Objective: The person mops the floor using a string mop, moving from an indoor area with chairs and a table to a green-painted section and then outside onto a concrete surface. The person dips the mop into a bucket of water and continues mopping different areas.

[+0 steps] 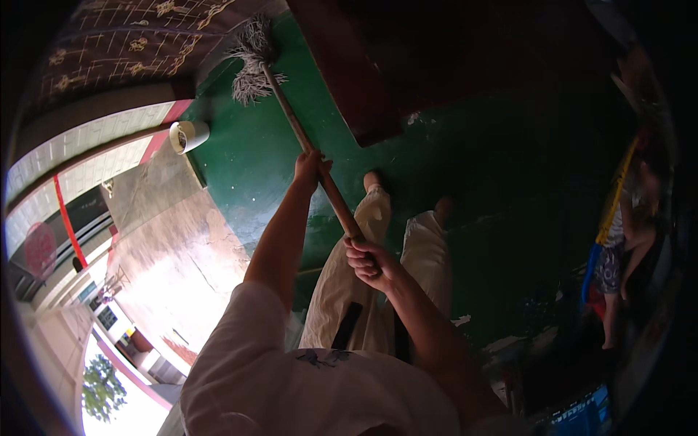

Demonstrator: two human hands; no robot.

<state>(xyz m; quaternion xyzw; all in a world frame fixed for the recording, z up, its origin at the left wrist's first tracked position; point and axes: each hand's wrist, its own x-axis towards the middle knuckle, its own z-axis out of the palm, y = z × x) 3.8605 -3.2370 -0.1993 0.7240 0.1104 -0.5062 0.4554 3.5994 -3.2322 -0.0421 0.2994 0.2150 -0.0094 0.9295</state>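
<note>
Head view, looking down over my white shirt [313, 392]: nearest, my right hand [372, 264] is clenched around the upper end of a wooden mop handle [337, 200], just above my pale trousers [347, 269]. Farther along, my left hand [311, 171] wraps the same shaft, fingers closed on it, that arm reached out nearly straight. The handle slants away from me toward the upper left, past my bare-looking feet [372, 180]. At its far end the grey, stringy mop head [253, 62] lies spread on the green floor [240, 156], near a dark brown, gold-patterned covering [138, 43]. A white bin [190, 136] sits below and left of the strands; right of them is a dark red, flat-sided piece [363, 87], too shadowed to identify. Off to my right, a person [629, 232] sits beside something yellow and blue. Out left spreads bright, sunlit paving [174, 247], and beyond it a tree [102, 389].
</note>
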